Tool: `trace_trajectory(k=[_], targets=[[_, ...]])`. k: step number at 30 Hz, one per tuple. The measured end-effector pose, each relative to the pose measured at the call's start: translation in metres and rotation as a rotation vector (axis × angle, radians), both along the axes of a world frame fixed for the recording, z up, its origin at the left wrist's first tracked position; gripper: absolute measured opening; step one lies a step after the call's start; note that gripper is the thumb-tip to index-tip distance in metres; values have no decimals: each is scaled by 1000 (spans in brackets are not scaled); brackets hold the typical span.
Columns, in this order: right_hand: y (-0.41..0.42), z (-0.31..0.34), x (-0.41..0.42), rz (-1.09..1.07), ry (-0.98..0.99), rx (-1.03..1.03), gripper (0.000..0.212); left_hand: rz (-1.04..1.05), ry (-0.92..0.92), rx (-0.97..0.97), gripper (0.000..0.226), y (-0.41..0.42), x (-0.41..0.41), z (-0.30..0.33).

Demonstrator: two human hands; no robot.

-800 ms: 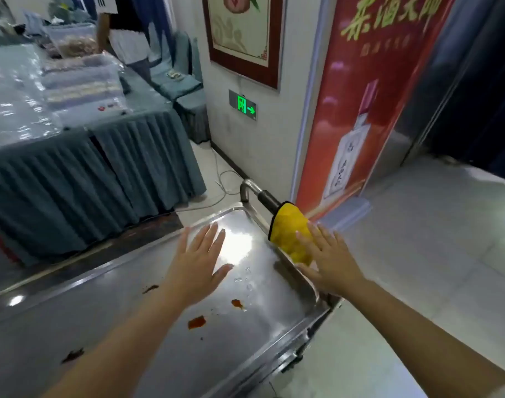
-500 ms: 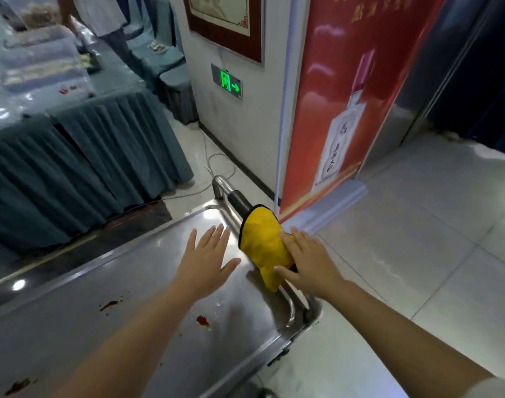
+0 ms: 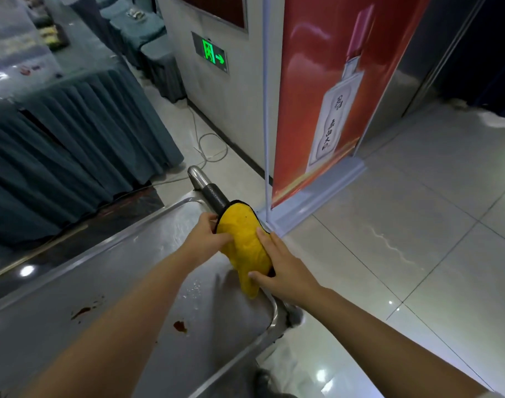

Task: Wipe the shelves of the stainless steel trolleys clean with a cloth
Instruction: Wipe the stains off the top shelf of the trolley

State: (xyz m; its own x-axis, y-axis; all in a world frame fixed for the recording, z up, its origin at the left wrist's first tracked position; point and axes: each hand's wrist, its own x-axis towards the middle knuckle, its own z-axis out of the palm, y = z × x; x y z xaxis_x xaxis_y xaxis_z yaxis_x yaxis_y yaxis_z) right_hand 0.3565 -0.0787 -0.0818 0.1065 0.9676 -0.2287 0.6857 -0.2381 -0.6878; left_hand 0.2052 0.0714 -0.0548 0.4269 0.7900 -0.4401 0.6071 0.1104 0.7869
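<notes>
A yellow cloth with a dark hem hangs over the black-sleeved handle at the end of the stainless steel trolley. My left hand grips the cloth's left edge with curled fingers. On the cloth's right side my right hand holds it, thumb underneath and fingers over the top. The trolley's top shelf stretches toward the lower left and carries reddish-brown stains and water drops.
A red banner stand rises right behind the handle, its grey base on the tiled floor. A table with a grey-green skirt stands at the left. A cable lies along the wall. A dark shoe shows below the trolley's corner.
My left hand has left the shelf surface and taken hold of the cloth's left edge. My right hand has closed around the cloth on the handle. The camera has come closer.
</notes>
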Motion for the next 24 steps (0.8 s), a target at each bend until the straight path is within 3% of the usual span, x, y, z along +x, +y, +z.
trace_trajectory(k=[7, 12, 17, 19, 24], targets=[[-4, 5, -8, -69, 10, 122, 79, 51, 77, 28, 27, -6, -11, 16], [-9, 26, -11, -56, -37, 226, 64, 53, -85, -11, 11, -13, -44, 43], [-3, 66, -26, -30, -28, 394, 59, 37, -322, -6, 25, -27, -97, 71], [-1, 79, -37, 1, -27, 376, 54, 57, -332, 83, 33, -33, -118, 80], [1, 95, -79, 110, -72, 437, 36, 99, -329, 201, 20, -54, -170, 85]])
